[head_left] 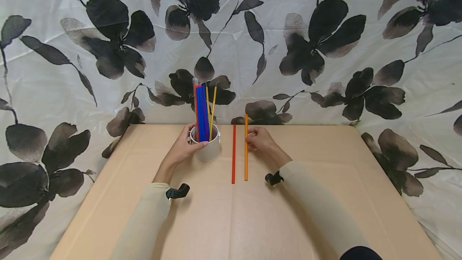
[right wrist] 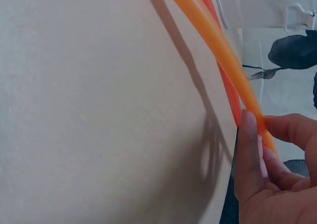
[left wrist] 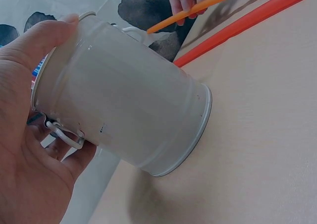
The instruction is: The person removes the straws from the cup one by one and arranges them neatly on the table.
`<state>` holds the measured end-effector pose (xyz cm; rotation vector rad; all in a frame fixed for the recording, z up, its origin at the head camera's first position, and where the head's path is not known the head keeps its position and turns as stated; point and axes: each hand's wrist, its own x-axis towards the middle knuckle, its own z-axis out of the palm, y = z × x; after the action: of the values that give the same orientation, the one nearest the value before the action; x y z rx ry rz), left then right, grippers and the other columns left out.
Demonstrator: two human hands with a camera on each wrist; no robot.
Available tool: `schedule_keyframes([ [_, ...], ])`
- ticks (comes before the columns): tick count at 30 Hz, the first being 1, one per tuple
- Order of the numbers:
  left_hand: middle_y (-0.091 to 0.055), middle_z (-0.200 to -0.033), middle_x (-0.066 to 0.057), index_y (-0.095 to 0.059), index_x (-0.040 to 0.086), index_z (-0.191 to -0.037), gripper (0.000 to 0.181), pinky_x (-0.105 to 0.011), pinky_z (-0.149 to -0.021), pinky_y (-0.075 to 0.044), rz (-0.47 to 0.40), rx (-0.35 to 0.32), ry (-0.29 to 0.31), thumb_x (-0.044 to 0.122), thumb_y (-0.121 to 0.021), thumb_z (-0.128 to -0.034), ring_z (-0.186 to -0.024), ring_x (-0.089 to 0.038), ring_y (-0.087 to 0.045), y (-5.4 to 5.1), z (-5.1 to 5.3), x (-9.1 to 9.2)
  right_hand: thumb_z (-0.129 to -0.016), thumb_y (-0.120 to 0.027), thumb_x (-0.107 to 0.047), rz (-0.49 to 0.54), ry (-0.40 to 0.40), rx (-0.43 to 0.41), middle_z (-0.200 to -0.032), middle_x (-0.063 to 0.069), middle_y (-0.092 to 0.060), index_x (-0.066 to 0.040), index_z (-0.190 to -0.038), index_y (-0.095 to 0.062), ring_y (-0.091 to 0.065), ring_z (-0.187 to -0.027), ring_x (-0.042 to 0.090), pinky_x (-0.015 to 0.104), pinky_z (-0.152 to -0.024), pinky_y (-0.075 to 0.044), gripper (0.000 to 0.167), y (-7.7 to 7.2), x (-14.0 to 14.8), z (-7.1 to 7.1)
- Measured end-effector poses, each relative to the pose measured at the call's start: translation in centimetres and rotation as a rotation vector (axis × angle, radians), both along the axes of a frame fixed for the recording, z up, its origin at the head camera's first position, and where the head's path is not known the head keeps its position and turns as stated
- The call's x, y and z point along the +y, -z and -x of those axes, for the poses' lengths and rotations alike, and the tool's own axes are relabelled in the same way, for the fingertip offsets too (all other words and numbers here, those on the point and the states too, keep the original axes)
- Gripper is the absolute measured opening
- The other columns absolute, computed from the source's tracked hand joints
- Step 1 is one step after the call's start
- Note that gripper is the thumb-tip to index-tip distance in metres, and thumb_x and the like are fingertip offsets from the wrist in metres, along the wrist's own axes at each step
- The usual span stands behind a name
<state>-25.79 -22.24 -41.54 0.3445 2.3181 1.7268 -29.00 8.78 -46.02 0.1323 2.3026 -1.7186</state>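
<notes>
My left hand [head_left: 184,145] grips the rim of a white metal bucket [head_left: 208,152], thumb across its near side and fingers round the far left. In the bucket stand blue straws [head_left: 203,111], a red straw and thin yellow straws [head_left: 213,107]. My right hand [head_left: 263,141] pinches an orange straw [head_left: 246,159] between thumb and fingers near its far part. Left of that, a red straw [head_left: 233,159] lies on the table, pointing away from me. In the left wrist view the bucket [left wrist: 124,95] shows its side and small wire handles; its contents are mostly hidden there.
The light wooden table [head_left: 231,220] reaches to a far edge just behind the bucket. A white cloth with dark flowers [head_left: 231,43] hangs behind and at both sides. Each wrist wears a black camera strap [head_left: 177,191].
</notes>
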Motion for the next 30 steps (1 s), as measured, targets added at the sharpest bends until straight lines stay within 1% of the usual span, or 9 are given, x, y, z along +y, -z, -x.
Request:
schedule_keyframes([
  [8, -0.029, -0.161, -0.021, -0.024, 0.007, -0.156, 0.087, -0.056, -0.123, -0.022, -0.005, 0.004, -0.01, 0.018, -0.079, -0.0893, -0.152, -0.039, -0.025, 0.1, 0.1, 0.3, -0.094, -0.062, 0.003, -0.039, -0.019, 0.025, -0.102, 0.019, -0.065, 0.008, -0.131, -0.051, -0.068, -0.073, 0.024, 0.036, -0.068, -0.063, 0.039, 1.3, -0.1, 0.4],
  [11, -0.029, -0.16, -0.022, -0.024, 0.007, -0.156, 0.087, -0.055, -0.123, -0.022, -0.008, 0.007, -0.012, 0.017, -0.079, -0.0893, -0.151, -0.039, -0.026, 0.1, 0.1, 0.4, -0.093, -0.062, 0.0, -0.137, -0.022, 0.055, -0.101, 0.017, -0.065, 0.005, -0.134, -0.051, -0.065, -0.071, 0.02, 0.029, -0.064, -0.06, 0.043, 1.7, -0.2, 0.3],
  [15, -0.03, -0.16, -0.021, -0.025, 0.007, -0.155, 0.086, -0.054, -0.123, -0.022, -0.009, 0.005, -0.015, 0.016, -0.079, -0.0892, -0.151, -0.038, -0.027, 0.2, 0.2, 0.5, -0.089, -0.064, -0.003, -0.289, -0.033, 0.109, -0.092, 0.012, -0.066, 0.003, -0.135, -0.052, -0.06, -0.067, 0.016, 0.023, -0.059, -0.052, 0.048, 1.9, -0.3, 0.2],
  [20, -0.029, -0.161, -0.022, -0.023, 0.006, -0.156, 0.087, -0.056, -0.122, -0.023, -0.014, 0.012, -0.021, 0.015, -0.079, -0.0893, -0.151, -0.04, -0.027, 0.5, -0.3, 0.7, -0.088, -0.066, -0.004, -0.367, -0.047, 0.147, -0.082, 0.008, -0.066, 0.002, -0.135, -0.053, -0.057, -0.062, 0.015, 0.022, -0.056, -0.047, 0.049, 1.8, -0.4, -0.3],
  [24, -0.029, -0.161, -0.021, -0.023, 0.009, -0.157, 0.089, -0.057, -0.122, -0.022, -0.017, 0.028, -0.039, 0.017, -0.08, -0.0885, -0.151, -0.039, -0.027, 2.0, 0.1, 0.5, -0.089, -0.067, -0.004, -0.379, -0.061, 0.144, -0.081, 0.007, -0.064, 0.002, -0.134, -0.054, -0.057, -0.063, 0.015, 0.022, -0.056, -0.046, 0.048, 1.8, -0.5, -0.6],
  [27, -0.031, -0.161, -0.017, -0.025, 0.014, -0.157, 0.089, -0.056, -0.123, -0.022, -0.007, 0.045, -0.055, 0.022, -0.081, -0.0882, -0.151, -0.035, -0.028, 3.3, 0.3, 0.4, -0.09, -0.068, -0.004, -0.378, -0.071, 0.143, -0.081, 0.008, -0.064, 0.002, -0.134, -0.054, -0.056, -0.063, 0.016, 0.023, -0.057, -0.045, 0.047, 1.7, -0.4, -0.8],
  [30, -0.033, -0.16, -0.014, -0.026, 0.015, -0.156, 0.087, -0.055, -0.123, -0.022, -0.002, 0.067, -0.061, 0.025, -0.081, -0.0883, -0.15, -0.033, -0.029, 3.7, 0.1, 0.4, -0.089, -0.069, -0.005, -0.38, -0.077, 0.146, -0.08, 0.009, -0.064, 0.003, -0.132, -0.055, -0.056, -0.062, 0.017, 0.024, -0.056, -0.045, 0.046, 1.7, -0.3, -1.1],
])
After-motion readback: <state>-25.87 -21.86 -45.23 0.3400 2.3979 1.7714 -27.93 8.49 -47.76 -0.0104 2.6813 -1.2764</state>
